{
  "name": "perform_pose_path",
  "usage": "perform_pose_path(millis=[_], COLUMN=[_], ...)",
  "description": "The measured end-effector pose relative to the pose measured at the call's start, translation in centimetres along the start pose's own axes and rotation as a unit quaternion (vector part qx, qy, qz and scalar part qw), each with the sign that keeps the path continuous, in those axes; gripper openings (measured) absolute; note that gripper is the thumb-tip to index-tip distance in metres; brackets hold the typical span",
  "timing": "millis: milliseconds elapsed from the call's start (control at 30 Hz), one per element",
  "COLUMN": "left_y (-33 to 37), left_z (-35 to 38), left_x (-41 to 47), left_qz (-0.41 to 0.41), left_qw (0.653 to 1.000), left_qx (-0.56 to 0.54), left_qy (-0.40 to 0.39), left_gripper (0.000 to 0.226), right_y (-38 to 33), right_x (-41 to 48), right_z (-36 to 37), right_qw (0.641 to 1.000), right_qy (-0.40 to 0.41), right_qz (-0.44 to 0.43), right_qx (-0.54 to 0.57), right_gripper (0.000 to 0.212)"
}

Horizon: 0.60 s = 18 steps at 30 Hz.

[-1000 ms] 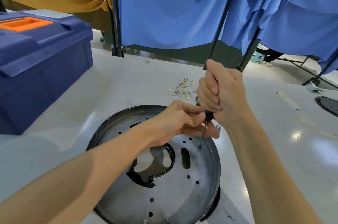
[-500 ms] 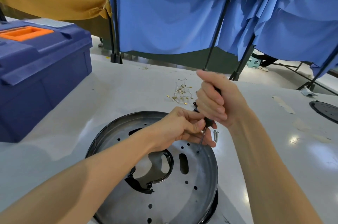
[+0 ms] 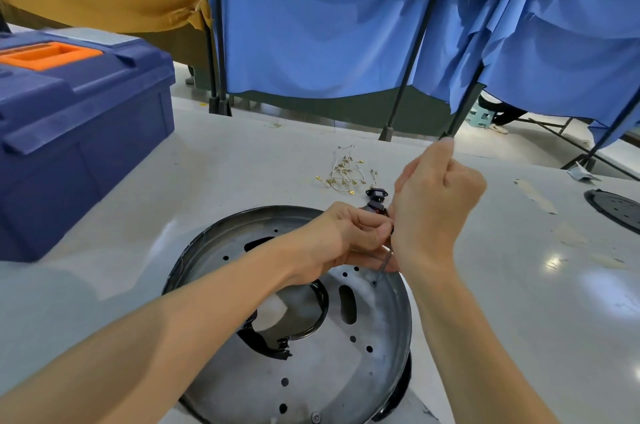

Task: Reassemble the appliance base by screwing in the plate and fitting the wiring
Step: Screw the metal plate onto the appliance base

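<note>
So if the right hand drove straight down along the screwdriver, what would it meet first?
Probably the screw in the metal plate, at the screwdriver tip; the left hand pinches the shaft just above.

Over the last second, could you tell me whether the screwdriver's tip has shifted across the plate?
No. The screwdriver keeps its tip at the same hole, beside the oblong slot in the plate; only the right hand has turned.

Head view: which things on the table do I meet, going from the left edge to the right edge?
First the blue toolbox → round metal plate → beige strip → dark round disc at the right edge.
</note>
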State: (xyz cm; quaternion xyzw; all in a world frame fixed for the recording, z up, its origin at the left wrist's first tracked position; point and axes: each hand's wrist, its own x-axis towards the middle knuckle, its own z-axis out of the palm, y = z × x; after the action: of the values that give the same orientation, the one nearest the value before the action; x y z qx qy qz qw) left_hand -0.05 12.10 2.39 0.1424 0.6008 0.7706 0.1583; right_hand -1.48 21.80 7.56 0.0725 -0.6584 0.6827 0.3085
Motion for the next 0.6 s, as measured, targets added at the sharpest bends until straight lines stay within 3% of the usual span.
perform_pose_path(millis=[100, 233, 300, 367, 400, 467, 533, 600], left_y=[-0.1, 0.8, 1.5, 2.5, 2.9, 3.6, 4.0, 3.8], left_z=[0.2, 0.1, -0.4, -1.3, -1.8, -3.0, -4.0, -4.9], left_x=[0.0, 0.0, -0.1, -0.4, -0.6, -1.2, -1.9, -2.6], left_qz=[-0.005, -0.003, 0.025, 0.061, 0.074, 0.067, 0.004, -0.078], left_qw=[1.000, 0.997, 0.989, 0.955, 0.930, 0.869, 0.793, 0.749], left_qx=[-0.004, 0.009, 0.092, 0.233, 0.300, 0.433, 0.560, 0.614], left_qy=[0.018, 0.071, 0.113, 0.172, 0.198, 0.228, 0.239, 0.237], left_gripper=[0.017, 0.020, 0.014, 0.014, 0.017, 0.026, 0.040, 0.046], right_y=[0.1, -0.9, -2.2, -3.8, -4.2, -3.7, -1.8, 0.6], right_x=[-0.1, 1.2, 3.1, 5.5, 6.5, 7.3, 6.7, 5.4], right_z=[-0.8, -1.8, -2.6, -3.9, -4.5, -5.3, -5.4, -5.0], right_qw=[0.999, 0.991, 0.980, 0.976, 0.982, 0.987, 0.934, 0.857], right_qy=[0.045, 0.007, -0.012, -0.035, -0.060, -0.146, -0.261, -0.370], right_qz=[0.002, 0.111, 0.142, 0.125, 0.106, 0.072, 0.035, 0.023], right_qx=[0.003, 0.069, 0.136, 0.174, 0.147, -0.012, -0.240, -0.358], right_gripper=[0.062, 0.062, 0.062, 0.059, 0.058, 0.058, 0.049, 0.039])
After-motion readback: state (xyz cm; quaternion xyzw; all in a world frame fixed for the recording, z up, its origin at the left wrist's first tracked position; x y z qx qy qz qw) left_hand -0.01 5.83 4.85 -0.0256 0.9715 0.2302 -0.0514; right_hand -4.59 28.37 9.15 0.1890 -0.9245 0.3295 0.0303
